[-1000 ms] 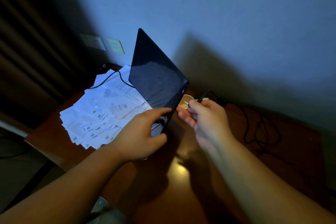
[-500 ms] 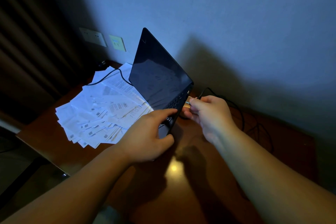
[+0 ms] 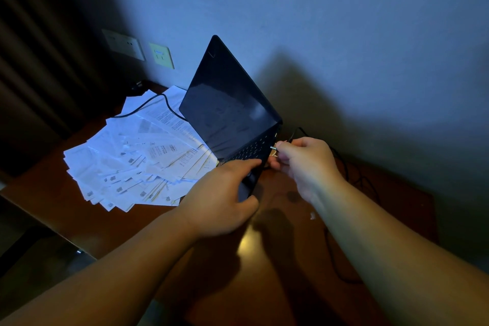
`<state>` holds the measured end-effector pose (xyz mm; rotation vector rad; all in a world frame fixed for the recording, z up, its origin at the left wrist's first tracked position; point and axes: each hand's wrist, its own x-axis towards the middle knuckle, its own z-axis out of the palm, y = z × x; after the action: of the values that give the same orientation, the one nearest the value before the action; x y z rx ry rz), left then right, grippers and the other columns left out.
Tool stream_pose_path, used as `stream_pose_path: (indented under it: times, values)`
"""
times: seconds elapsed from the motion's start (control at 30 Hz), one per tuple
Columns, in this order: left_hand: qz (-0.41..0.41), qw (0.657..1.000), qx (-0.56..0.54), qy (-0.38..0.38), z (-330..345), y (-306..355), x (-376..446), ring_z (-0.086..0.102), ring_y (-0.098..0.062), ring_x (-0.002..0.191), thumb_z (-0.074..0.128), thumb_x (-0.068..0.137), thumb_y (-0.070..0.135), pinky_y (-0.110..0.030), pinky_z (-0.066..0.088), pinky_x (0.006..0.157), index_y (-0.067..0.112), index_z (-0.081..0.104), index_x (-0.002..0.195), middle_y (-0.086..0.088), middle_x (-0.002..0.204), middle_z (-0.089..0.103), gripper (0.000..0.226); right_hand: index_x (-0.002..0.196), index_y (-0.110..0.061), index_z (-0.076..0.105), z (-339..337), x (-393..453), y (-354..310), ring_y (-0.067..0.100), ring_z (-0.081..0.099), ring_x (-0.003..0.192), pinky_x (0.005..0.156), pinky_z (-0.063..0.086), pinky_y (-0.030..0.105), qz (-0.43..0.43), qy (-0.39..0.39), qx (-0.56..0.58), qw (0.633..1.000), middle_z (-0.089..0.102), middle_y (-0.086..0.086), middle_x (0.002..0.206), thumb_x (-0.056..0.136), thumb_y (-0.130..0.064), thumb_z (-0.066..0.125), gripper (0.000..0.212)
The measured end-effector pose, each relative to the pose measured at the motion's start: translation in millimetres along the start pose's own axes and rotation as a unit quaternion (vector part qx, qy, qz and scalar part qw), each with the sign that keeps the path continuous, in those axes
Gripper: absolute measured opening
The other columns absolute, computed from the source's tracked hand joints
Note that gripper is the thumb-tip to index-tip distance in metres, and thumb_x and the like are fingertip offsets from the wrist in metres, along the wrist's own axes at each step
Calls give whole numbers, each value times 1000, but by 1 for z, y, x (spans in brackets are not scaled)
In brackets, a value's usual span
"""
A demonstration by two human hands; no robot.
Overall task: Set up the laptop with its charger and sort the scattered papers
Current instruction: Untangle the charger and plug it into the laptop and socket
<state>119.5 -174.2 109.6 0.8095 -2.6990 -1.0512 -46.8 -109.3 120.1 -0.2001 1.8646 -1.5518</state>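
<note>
Head view: left hand (image 3: 219, 201) grips the open black laptop's (image 3: 227, 114) front corner, fingers on the keyboard. Right hand (image 3: 304, 161), at three o'clock of it, pinches the charger's metal-tipped plug (image 3: 274, 148) just beside the laptop's edge. Scattered white papers (image 3: 137, 156) fan at nine o'clock on the brown wooden table (image 3: 264, 259).

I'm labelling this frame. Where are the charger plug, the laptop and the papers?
charger plug (image 3: 273, 148): head view, metal tip beside the right hand's fingers.
laptop (image 3: 227, 111): head view, middle of dark screen.
papers (image 3: 137, 161): head view, middle of fanned pile.
</note>
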Motion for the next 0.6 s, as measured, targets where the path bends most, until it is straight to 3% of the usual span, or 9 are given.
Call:
stream_pose_path:
  times: [0.13,0.3,0.4,0.5,0.6]
  values:
    - [1,1000,13,-23,5,3,1,51,-9,131,55,79,40,-18,38,105,27,44,154,4,147,57,77,76,-6,53,-7,0,-1,25,63,61,73,62,43,-11,0,-34,999,55,12,69,92,1,64,22]
    - [9,999,27,-42,19,10,0,51,-12,133,53,82,45,-34,46,109,29,39,156,6,148,53,78,84,-3,63,-21,-1,-3,19,67,55,73,64,46,-24,5,-127,992,64,14,72,89,2,66,7]
    - [23,997,49,-60,32,16,2,49,-12,134,61,90,39,-36,46,109,29,33,158,6,151,49,74,76,-5,59,-32,0,3,16,68,54,75,64,47,-14,8,-153,988,64,9,71,90,-1,69,18]
    - [28,993,78,-85,49,26,3,42,-13,140,60,95,35,-33,42,112,27,25,162,5,157,41,76,76,-6,64,-47,0,14,19,71,64,74,64,40,7,8,-170,985,69,8,73,90,-12,75,19]
    - [35,989,105,-100,67,33,6,39,-17,142,59,95,34,-37,43,112,25,22,162,2,158,38,76,92,-5,65,-64,2,31,22,69,74,59,59,29,91,7,-69,993,67,9,84,91,-14,75,13]
